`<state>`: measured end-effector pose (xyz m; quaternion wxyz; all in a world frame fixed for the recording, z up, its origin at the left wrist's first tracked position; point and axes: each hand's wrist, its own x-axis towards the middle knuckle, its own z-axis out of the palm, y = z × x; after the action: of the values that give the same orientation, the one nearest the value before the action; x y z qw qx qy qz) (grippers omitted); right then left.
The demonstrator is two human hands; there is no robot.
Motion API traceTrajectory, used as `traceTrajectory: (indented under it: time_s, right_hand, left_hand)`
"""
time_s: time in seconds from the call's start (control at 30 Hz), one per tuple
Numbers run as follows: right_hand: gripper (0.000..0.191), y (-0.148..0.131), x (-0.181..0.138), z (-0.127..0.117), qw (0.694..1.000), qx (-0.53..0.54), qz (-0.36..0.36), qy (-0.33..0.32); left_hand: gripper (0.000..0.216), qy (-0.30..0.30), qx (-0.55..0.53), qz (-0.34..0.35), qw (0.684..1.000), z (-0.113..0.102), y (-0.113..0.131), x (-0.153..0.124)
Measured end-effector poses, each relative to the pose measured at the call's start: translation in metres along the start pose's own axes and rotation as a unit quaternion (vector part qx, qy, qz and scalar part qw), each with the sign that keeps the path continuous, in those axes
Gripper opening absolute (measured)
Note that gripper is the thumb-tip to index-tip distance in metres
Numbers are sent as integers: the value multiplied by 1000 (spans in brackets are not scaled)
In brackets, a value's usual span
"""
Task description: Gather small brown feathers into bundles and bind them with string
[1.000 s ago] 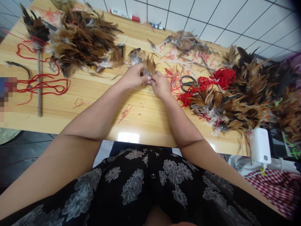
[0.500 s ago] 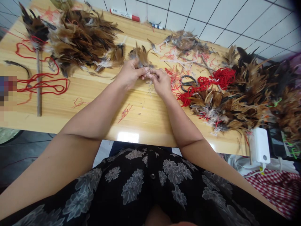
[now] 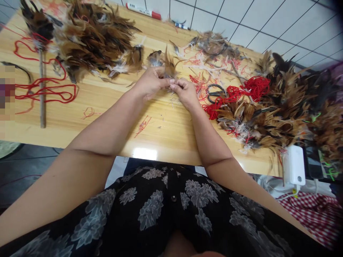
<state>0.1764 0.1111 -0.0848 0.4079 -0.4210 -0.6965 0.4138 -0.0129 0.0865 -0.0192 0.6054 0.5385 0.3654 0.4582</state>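
The left hand (image 3: 151, 84) is closed around the quill end of a small feather bunch (image 3: 167, 66), whose tips fan toward 12 o'clock above the wooden table (image 3: 112, 107). The right hand (image 3: 186, 93) meets it fingertip to fingertip, pinched shut on the bunch's base. Scissors (image 3: 214, 93) lie near at 3 o'clock, and a large feather pile (image 3: 93, 39) sits at 10 o'clock.

- Two hands are working: left hand (image 3: 151, 82), right hand (image 3: 186, 93).
- One feather bunch (image 3: 168, 67) is being held.
- One pair of scissors (image 3: 215, 92) is lying there.
- One marker (image 3: 143, 10) is lying far back.
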Motion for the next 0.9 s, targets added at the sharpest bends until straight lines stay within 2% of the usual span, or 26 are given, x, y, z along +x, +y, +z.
traceTrajectory:
  time_s: [0.13, 0.27, 0.4, 0.57, 0.7, 0.9]
  right_hand:
    - [63, -8, 0, 1, 999, 39, 14, 6]
    - [66, -22, -4, -2, 998, 22, 38, 33]
    - [65, -31, -9, -4, 998, -4, 46, 49]
    - [60, -30, -9, -2, 998, 19, 53, 30]
    - [62, -26, -9, 0, 999, 28, 46, 5]
    - [62, -23, -8, -1, 997, 11, 55, 47]
  left_hand:
    - [64, -2, -20, -7, 1000, -6, -1, 2]
    - [47, 22, 5, -46, 999, -6, 8, 0]
    - [38, 44, 6, -40, 998, -1, 7, 0]
    - [45, 73, 36, -18, 996, 3, -3, 5]
    - [41, 79, 66, -8, 995, 2, -6, 8]
    - [35, 79, 107, 3, 991, -3, -3, 8]
